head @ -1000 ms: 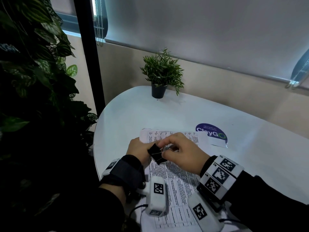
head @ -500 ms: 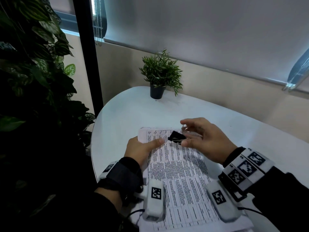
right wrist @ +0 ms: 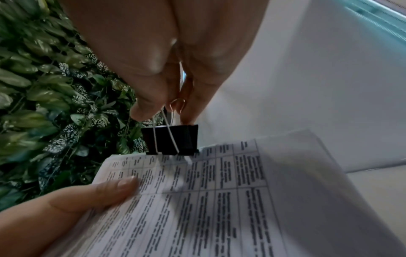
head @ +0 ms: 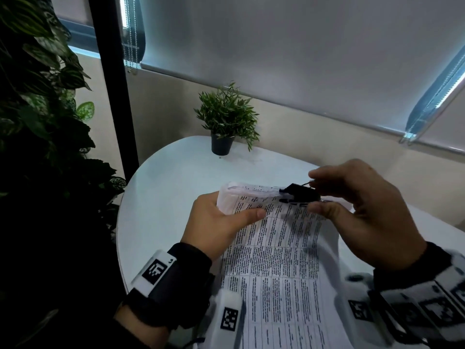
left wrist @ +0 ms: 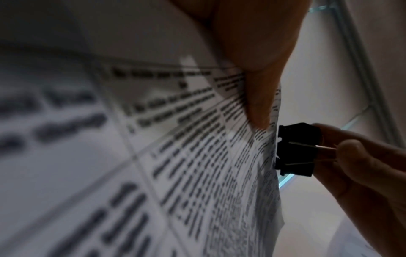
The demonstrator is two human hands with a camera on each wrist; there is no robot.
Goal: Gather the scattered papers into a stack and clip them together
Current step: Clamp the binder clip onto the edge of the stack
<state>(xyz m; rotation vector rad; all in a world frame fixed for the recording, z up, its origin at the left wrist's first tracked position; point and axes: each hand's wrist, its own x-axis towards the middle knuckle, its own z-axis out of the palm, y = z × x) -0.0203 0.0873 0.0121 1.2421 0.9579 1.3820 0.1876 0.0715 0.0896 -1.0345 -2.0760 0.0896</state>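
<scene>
A stack of printed papers (head: 279,250) with dense tables of text is lifted off the white table. My left hand (head: 221,222) grips its far left corner, thumb on top of the sheets (right wrist: 123,187), fingers hidden underneath. My right hand (head: 357,210) pinches the wire handles of a black binder clip (head: 299,193), whose mouth sits at the papers' far edge. In the right wrist view the binder clip (right wrist: 171,139) touches the top edge of the papers (right wrist: 219,200). In the left wrist view the binder clip (left wrist: 296,149) sits against the papers' edge (left wrist: 197,156).
A small potted plant (head: 226,122) stands at the far side of the round white table (head: 161,187). A tall leafy plant (head: 42,147) fills the left. A roller blind (head: 289,46) and a beige wall lie behind the table.
The papers lay flat on the table a second ago; now my left hand has lifted their far end. My right hand carried the clip from near my left hand out to the papers' far edge.
</scene>
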